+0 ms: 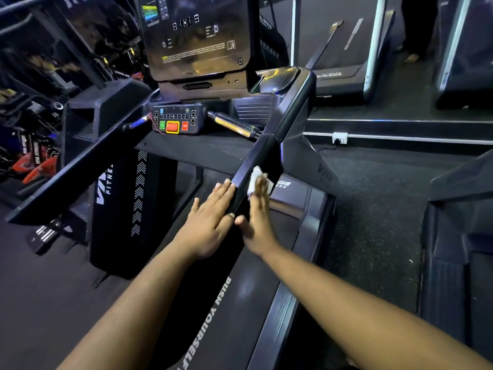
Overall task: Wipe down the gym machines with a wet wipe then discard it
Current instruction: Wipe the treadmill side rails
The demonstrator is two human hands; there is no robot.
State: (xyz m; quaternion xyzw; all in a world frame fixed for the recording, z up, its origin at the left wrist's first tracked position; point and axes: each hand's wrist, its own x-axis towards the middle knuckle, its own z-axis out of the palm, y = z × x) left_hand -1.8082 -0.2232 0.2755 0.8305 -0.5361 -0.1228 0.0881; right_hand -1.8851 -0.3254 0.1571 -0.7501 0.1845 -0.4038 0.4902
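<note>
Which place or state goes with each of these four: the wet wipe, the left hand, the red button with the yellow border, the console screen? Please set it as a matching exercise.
Things:
1. wet wipe
2. left hand
3. red button
4. console screen

Places or states:
a. flat on the right handrail's inner side
b. lit, top of the picture
c. pressed to the handrail under the right hand
d. on the control panel below the console

Pairs: 1-c, 2-a, 3-d, 4-b

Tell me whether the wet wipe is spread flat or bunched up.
Bunched up. The wet wipe shows as a crumpled white wad under the straight fingers of the right hand, pressed against the treadmill handrail.
</note>
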